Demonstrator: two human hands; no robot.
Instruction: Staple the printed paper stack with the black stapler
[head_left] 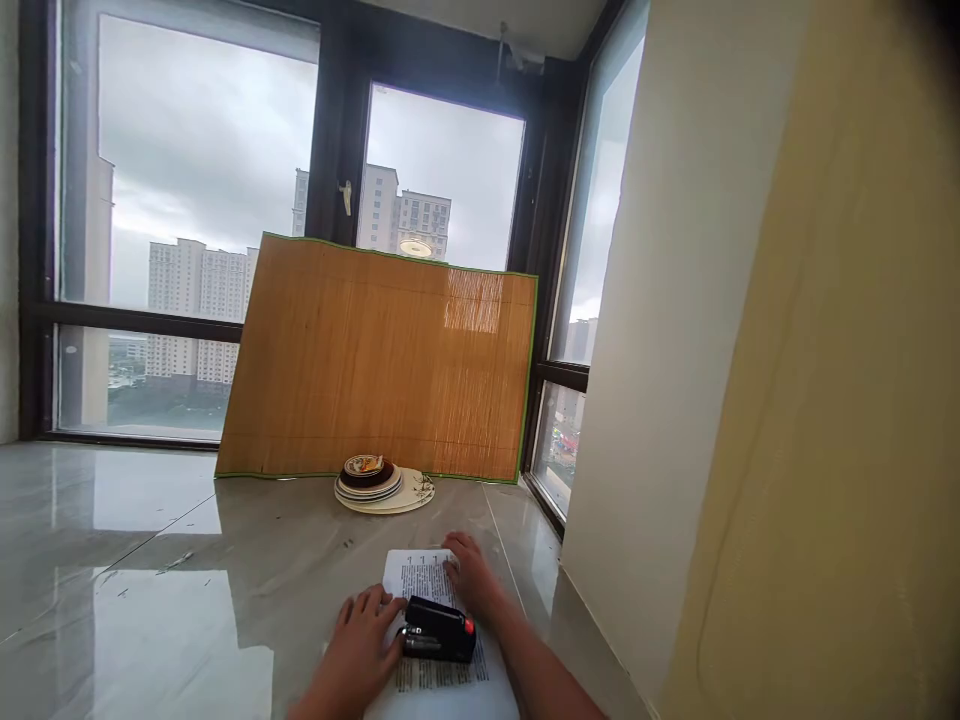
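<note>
A stack of printed paper (427,575) lies on the floor in front of me, its lower part running out of the bottom of the view. On top of it rests a black stapler (442,632) with a red patch at its right end. My left hand (360,640) lies at the paper's left edge, fingers spread, the index finger and thumb close to the stapler's left end. Along the upper right edge of the paper is my right hand (472,578), its fingers and thumb apart and resting on the edge. Neither hand is wrapped around the stapler.
Beyond the paper, stacked plates (369,490) and a flat oval board or mat (416,490) lie on the glossy tile floor (172,640). A green-edged bamboo mat (375,360) leans against the windows. A wall (675,350) stands close on the right.
</note>
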